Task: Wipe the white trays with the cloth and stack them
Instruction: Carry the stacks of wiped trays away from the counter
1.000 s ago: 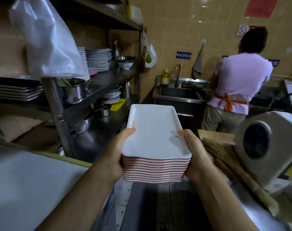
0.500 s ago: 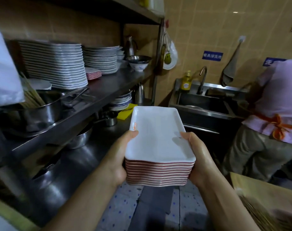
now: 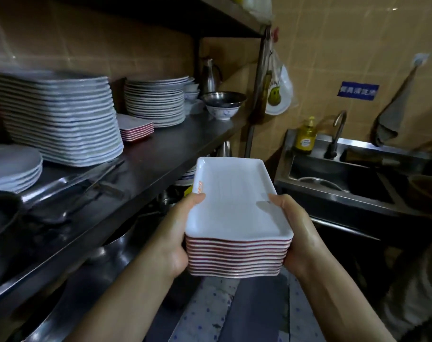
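Tan-tiled kitchen wall behind, steel shelf (image 3: 175, 141) along the left, steel sink (image 3: 338, 183) at right with a yellow soap bottle (image 3: 304, 137) beside the faucet (image 3: 337, 134). Held in mid-air over the floor, between shelf and sink: stack of white trays (image 3: 237, 218), red-edged, squared up, top one bare. Left hand (image 3: 170, 233) clasped on the stack's left side, thumb over the top rim; right hand (image 3: 298, 233) clasped on the right side, thumb likewise on the rim; fingers of both curled under the stack, mostly hidden. On the shelf: tall pile of white rectangular plates (image 3: 59, 119), pile of round plates (image 3: 155, 102), small stack of red-edged trays (image 3: 136, 127) between them, metal bowl (image 3: 223, 98) set on a patterned bowl. Grey cloth (image 3: 392, 117) hanging from a wall hook above the sink.
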Demonstrator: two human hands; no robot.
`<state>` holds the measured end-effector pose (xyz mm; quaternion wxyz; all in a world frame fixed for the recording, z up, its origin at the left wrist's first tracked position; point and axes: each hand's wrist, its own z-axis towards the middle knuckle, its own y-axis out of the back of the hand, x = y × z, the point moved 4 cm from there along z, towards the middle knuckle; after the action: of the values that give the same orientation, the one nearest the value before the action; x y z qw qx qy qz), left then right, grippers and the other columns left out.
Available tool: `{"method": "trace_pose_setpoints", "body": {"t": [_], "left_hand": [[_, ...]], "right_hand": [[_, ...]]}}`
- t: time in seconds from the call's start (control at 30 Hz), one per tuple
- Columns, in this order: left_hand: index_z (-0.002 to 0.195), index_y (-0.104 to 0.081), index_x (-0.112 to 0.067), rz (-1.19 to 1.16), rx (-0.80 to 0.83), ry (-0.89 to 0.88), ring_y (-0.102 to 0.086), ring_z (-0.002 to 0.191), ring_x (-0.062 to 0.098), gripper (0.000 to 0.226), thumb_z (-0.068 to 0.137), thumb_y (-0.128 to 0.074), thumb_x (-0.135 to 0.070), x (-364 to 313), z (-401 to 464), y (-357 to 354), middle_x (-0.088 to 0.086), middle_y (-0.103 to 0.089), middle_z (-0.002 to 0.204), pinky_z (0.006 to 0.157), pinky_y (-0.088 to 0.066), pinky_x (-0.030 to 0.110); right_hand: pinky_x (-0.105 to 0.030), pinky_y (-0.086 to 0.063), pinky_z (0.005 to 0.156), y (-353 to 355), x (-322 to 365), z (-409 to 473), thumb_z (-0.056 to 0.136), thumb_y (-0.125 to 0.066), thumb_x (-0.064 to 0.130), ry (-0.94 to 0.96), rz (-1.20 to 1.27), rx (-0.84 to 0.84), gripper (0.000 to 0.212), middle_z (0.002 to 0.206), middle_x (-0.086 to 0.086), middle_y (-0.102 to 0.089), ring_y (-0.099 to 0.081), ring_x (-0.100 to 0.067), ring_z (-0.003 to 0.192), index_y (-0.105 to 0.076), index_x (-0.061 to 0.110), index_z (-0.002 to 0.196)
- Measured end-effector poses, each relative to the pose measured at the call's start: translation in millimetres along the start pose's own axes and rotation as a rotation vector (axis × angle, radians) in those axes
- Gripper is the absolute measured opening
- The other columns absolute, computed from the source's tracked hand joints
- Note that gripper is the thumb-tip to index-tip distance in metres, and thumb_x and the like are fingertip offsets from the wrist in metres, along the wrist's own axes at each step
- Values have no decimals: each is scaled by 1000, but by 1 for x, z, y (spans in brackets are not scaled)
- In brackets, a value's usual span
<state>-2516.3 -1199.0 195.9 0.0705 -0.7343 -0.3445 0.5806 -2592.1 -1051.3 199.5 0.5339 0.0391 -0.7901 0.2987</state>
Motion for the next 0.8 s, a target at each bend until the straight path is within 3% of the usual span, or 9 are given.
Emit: {"method": "trace_pose_setpoints", "body": {"t": [0.1,0.23,0.4,0.6,0.67,0.8], "left_hand": [[104,-70,-12,-35,-46,-46,-71,72,24,30,85,-57,-30,-12,34,0,11,-73,88,60,-54,28],[110,-69,-12,-76,-136,-153,-69,87,27,32,85,-57,-28,-33,88,-6,12,-73,97,77,-52,36],[109,-69,-12,-133,-248,-190,-69,86,29,32,85,-57,-29,-62,149,-15,13,-72,98,77,-52,38],[115,-66,-12,-166,-368,-278,-65,98,29,36,85,-57,-31,-97,198,-3,12,-71,103,93,-48,42],[115,-66,-12,-160,-400,-336,-66,94,27,34,87,-56,-29,-110,207,5,10,-72,99,88,-50,39],[111,-67,-13,-213,-391,-361,-71,79,25,31,88,-55,-31,-131,218,21,11,-73,95,63,-55,32]], "right_hand": [[-25,-50,41,-2,12,46,92,-47,30,-21,-28,40,23,63,-9,-71,-67,-19,49,-60,12,94],[-24,-49,39,-4,37,120,90,-50,35,-71,-68,113,22,62,-9,-71,-66,-19,46,-60,15,93],[-26,-50,40,-19,71,205,90,-49,29,-97,-88,266,21,64,-11,-71,-67,-21,48,-60,12,96],[-26,-51,44,-51,86,278,88,-52,26,-189,-60,420,27,71,-12,-72,-68,-22,54,-63,6,101],[-26,-51,43,-67,88,296,88,-52,25,-211,-59,479,26,70,-13,-72,-68,-22,53,-64,5,98],[-26,-54,47,-99,86,324,87,-49,24,-212,-64,603,24,70,-12,-72,-68,-22,54,-64,7,94]]}}
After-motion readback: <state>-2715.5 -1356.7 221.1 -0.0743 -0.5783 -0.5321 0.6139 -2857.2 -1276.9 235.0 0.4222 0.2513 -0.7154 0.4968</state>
